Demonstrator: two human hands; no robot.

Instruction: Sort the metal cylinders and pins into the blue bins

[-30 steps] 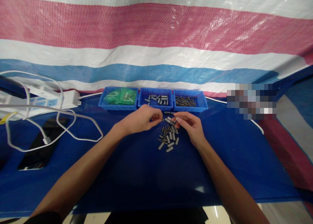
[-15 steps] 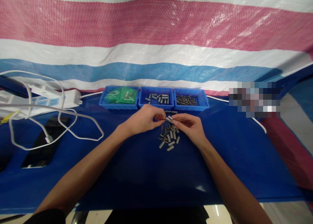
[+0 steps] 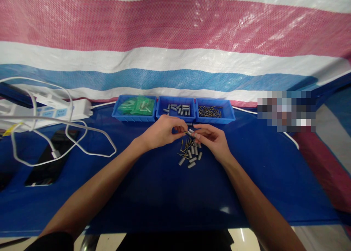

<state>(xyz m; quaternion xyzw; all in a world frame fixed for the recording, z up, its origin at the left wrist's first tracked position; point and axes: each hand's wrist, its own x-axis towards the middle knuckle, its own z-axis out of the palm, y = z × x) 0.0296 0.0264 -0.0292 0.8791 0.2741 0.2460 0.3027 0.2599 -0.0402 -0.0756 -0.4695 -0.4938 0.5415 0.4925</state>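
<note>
My left hand (image 3: 167,132) is closed in a pinch on a thin brass-coloured pin, mostly hidden by the fingertips. Close beside it, my right hand (image 3: 215,141) grips a small grey cylinder (image 3: 191,131) between thumb and fingers. The pin's end points at the cylinder; whether they touch is too small to tell. Below the hands on the blue tabletop lies a loose pile of thin pins (image 3: 187,145) and short grey cylinders (image 3: 191,164). My right fingers partly cover the pile's upper part.
Three blue bins stand in a row behind my hands: one with a green bag (image 3: 134,105), one with grey cylinders (image 3: 185,107), one with thin dark pins (image 3: 210,111). At the left are a power strip (image 3: 79,109), white cables (image 3: 105,156) and a black phone (image 3: 45,170). A striped sheet (image 3: 175,24) hangs behind.
My fingers have shifted slightly, and more of the pin shows at my left fingertips. The hands stay close together above the pile, which looks unchanged.
</note>
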